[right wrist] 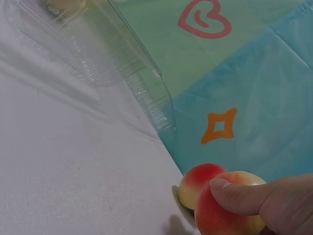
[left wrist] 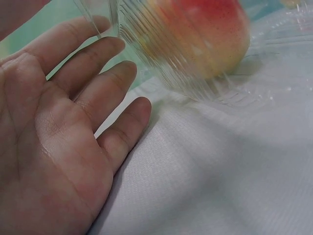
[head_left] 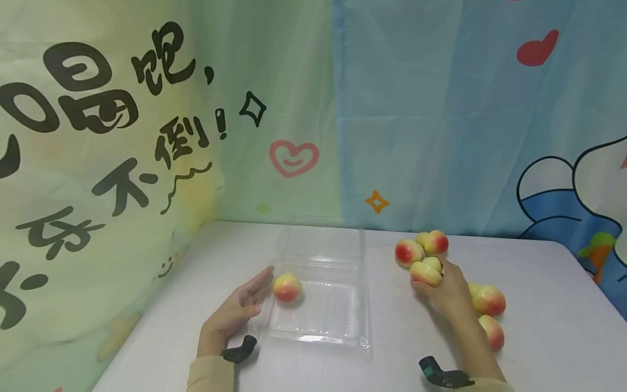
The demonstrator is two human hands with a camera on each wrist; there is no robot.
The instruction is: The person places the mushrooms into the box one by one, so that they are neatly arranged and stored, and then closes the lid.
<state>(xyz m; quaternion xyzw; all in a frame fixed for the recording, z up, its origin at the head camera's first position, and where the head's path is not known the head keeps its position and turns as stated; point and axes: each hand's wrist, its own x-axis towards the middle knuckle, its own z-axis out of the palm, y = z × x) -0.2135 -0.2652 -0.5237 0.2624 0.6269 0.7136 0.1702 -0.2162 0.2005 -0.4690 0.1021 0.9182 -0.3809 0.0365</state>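
A clear plastic clamshell container (head_left: 318, 326) lies unfolded on the table, its lid side toward the back. One yellow-and-red peach (head_left: 287, 288) sits at the left of its tray. Along the container's left wall is my left hand (head_left: 238, 305), fingers extended; in the left wrist view the palm (left wrist: 49, 132) faces the wall, fingertips near or at the plastic. To the right of the container, my right hand (head_left: 448, 288) grips another peach (head_left: 425, 274), thumb across it in the right wrist view. A red-cheeked peach (right wrist: 203, 183) shows just behind the held one.
At the back right, loose peaches (head_left: 409, 252) lie close around the right hand. More peaches (head_left: 490, 300) rest beside the right wrist and forearm, partly hidden by them. A printed cloth backdrop (head_left: 416, 136) rises along the back edge of the white table (head_left: 387, 337).
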